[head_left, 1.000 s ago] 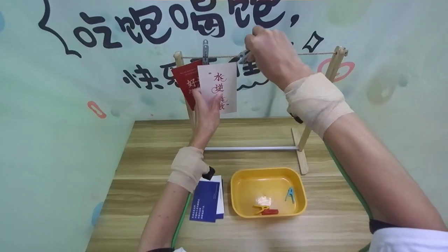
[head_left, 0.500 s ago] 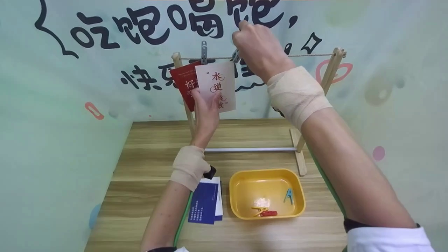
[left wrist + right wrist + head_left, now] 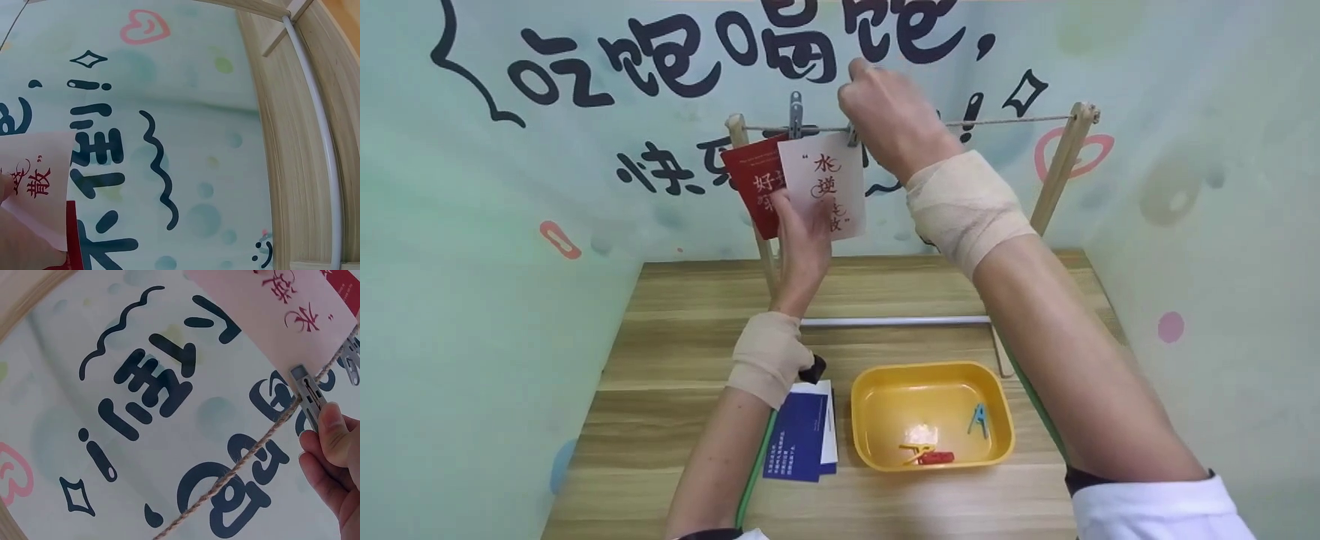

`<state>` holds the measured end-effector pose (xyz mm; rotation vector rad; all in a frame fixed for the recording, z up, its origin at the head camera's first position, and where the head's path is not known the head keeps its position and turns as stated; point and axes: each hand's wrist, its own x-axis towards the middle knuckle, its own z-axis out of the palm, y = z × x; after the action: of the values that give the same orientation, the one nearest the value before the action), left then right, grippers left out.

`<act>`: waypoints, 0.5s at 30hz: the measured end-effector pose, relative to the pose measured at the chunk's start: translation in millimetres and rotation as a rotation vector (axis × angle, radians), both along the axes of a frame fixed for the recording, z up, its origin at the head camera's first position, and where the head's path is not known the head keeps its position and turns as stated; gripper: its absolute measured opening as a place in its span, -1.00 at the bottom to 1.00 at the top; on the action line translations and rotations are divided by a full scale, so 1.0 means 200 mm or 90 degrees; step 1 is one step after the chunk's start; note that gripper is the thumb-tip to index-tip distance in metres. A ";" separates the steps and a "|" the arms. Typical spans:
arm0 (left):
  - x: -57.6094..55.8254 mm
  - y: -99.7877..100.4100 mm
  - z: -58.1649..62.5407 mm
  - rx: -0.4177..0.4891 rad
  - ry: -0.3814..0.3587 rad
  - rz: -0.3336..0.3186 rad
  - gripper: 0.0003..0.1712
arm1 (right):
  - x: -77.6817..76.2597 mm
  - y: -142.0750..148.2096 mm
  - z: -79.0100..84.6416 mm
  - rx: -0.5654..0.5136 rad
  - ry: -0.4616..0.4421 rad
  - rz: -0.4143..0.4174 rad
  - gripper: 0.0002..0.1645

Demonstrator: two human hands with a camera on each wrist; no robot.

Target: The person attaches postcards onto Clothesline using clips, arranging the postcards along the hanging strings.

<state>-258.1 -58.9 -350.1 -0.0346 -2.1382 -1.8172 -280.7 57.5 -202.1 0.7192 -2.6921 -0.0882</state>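
Observation:
My left hand [image 3: 805, 255] holds a white card [image 3: 846, 187] with red writing from below, its thumb on the card's front. Behind the card and to its left hangs a red card [image 3: 753, 176], under a grey clothespin [image 3: 796, 116] on the rope [image 3: 1020, 120]. My right hand [image 3: 891, 116] pinches a second grey clothespin [image 3: 307, 391] between thumb and fingers. In the right wrist view, this clothespin's tip lies over the rope and the white card's upper corner. The left wrist view catches only the white card's lower part and a bit of the left hand [image 3: 25, 244].
A wooden post [image 3: 1061, 169] carries the rope's right end, and a white rod [image 3: 896, 322] runs low across the rack. On the table, a yellow tray [image 3: 877, 375] contains blue [image 3: 978, 420], yellow [image 3: 916, 451] and red [image 3: 936, 457] clothespins. Left of it lie blue cards [image 3: 797, 439].
My right hand has moved left along the rope with the grey clothespin, up to the white card's upper right corner. The left hand has stayed nearly still with the card.

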 end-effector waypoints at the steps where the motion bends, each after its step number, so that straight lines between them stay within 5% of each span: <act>1: 0.00 0.00 0.00 0.009 0.006 -0.002 -0.50 | 0.00 0.00 0.00 0.003 -0.001 0.001 -0.64; 15: -0.03 0.02 -0.04 0.123 0.042 -0.064 -0.44 | 0.00 0.02 -0.04 0.020 0.008 0.039 -0.66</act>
<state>-264.8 -54.8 -358.6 -0.1575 -1.9392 -2.0426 -281.4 60.6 -210.1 0.8083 -2.6602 -0.1194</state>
